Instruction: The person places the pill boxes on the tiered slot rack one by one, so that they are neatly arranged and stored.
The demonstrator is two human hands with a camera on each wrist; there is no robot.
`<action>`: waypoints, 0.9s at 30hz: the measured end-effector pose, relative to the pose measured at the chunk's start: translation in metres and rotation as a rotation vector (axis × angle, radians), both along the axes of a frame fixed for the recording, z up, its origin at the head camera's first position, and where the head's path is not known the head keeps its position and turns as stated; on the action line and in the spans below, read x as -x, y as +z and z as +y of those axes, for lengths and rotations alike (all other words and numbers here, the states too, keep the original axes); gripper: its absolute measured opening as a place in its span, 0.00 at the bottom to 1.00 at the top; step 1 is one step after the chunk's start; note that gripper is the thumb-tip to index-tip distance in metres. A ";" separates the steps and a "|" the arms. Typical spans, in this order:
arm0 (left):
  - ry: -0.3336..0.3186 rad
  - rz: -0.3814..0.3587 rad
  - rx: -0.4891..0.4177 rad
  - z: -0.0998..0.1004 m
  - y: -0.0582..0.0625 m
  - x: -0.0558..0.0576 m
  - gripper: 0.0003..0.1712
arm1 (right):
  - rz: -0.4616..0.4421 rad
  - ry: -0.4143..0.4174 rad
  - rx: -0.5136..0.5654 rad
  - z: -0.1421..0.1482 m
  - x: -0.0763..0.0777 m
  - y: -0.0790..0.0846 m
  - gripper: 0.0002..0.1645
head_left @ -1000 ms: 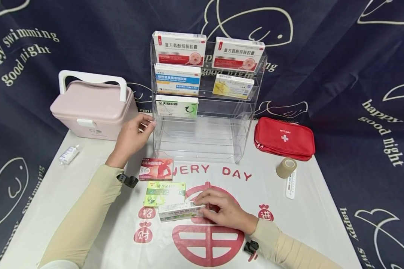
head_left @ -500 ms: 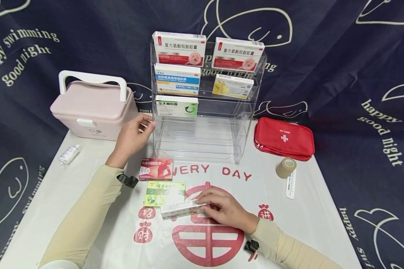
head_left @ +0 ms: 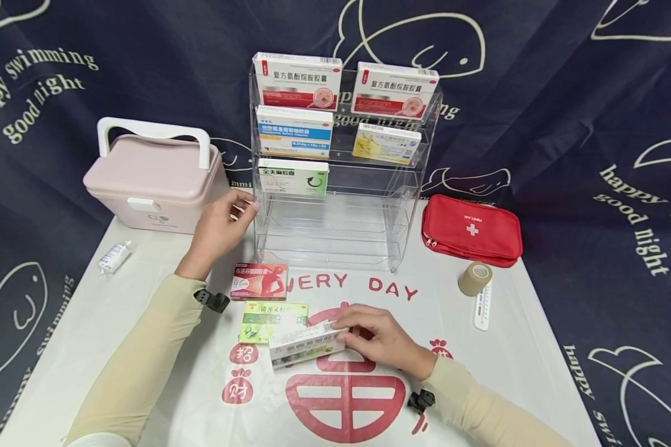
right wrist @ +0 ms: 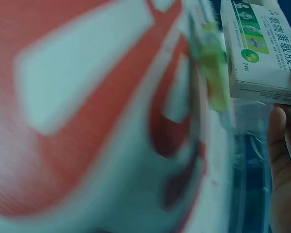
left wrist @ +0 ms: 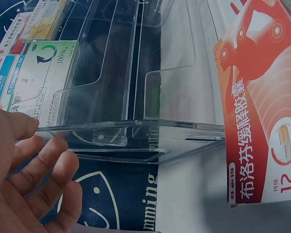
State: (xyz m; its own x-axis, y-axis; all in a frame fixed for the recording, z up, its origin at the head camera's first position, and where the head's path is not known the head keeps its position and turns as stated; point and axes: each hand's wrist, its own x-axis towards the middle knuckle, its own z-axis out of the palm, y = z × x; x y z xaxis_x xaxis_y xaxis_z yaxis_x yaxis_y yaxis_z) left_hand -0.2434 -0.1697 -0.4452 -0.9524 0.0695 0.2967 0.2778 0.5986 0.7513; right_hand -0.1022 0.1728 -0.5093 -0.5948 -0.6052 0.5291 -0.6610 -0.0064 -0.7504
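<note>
My right hand [head_left: 383, 340] pinches one end of a white medicine box [head_left: 307, 346], thumb and fingers on its right side. In the right wrist view the box [right wrist: 262, 53] shows green pictures on its face. It is tilted close over a flat light-green medicine box [head_left: 274, 320]. A red medicine box [head_left: 259, 281] lies flat just behind. My left hand [head_left: 223, 226] is at the left edge of a clear tiered display rack [head_left: 335, 242], fingers loosely bent. In the left wrist view its thumb [left wrist: 19, 125] touches or nearly touches the rack's side.
Red-and-white boxes [head_left: 299, 84], a blue-white box [head_left: 295, 133], a yellow box [head_left: 387, 144] and a green-white box [head_left: 293, 177] stand in the rack. Around it are a pink case [head_left: 156, 180], wrapped roll [head_left: 114, 256], red first-aid pouch [head_left: 472, 230], tan bandage roll [head_left: 474, 279] and thermometer [head_left: 483, 308].
My right hand has lifted and tilted the white medicine box, moving it slightly right and turning its printed side toward the head camera. The left hand has stayed at the rack's edge.
</note>
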 end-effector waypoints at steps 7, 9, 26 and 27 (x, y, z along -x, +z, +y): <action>0.000 -0.001 0.010 0.000 0.002 -0.001 0.16 | 0.031 -0.149 0.038 0.025 0.048 0.044 0.25; -0.005 -0.001 0.008 0.001 0.002 -0.001 0.16 | 0.027 -0.222 0.041 0.036 0.066 0.060 0.23; 0.007 -0.007 0.021 0.000 0.000 -0.001 0.15 | 0.029 -0.590 0.071 0.067 0.154 0.168 0.15; 0.007 -0.008 0.021 0.000 0.000 0.000 0.15 | 0.036 -0.605 0.065 0.067 0.155 0.169 0.15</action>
